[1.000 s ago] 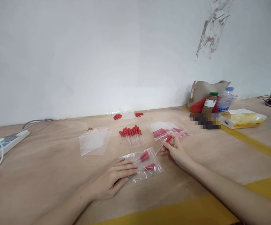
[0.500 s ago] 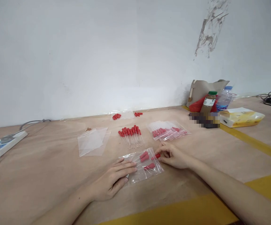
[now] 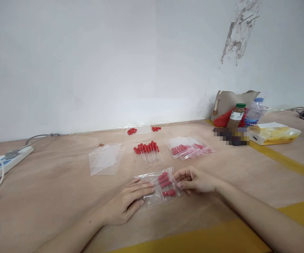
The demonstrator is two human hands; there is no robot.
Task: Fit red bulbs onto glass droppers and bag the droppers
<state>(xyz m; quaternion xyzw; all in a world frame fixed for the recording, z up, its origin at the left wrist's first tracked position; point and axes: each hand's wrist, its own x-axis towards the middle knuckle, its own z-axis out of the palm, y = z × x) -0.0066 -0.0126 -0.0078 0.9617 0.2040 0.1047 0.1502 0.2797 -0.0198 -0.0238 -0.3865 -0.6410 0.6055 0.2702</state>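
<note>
A clear zip-lock bag (image 3: 154,200) lies on the table in front of me, with several red-bulbed droppers (image 3: 164,181) inside. My left hand (image 3: 132,199) rests flat on the bag's left part, fingers stretched out and pressing it down. At its right end, my right hand (image 3: 192,180) pinches the zip edge between thumb and fingers. Just behind the bag lies a fan-shaped pile of loose droppers (image 3: 148,151) with thin clear stems. Filled bags (image 3: 190,147) with red bulbs are stacked to the right of that pile.
Flat clear bags (image 3: 106,160) lie left of the loose droppers. Red bulbs (image 3: 132,131) sit near the wall. A power strip (image 3: 10,161) with cables is far left. At the right stand a tissue pack (image 3: 274,135), a green-capped bottle (image 3: 236,116) and a beige bag (image 3: 227,100).
The dropper that my right hand held at the bag's mouth is now inside with the others. My right fingers have shifted onto the bag's edge. My left hand stays in place.
</note>
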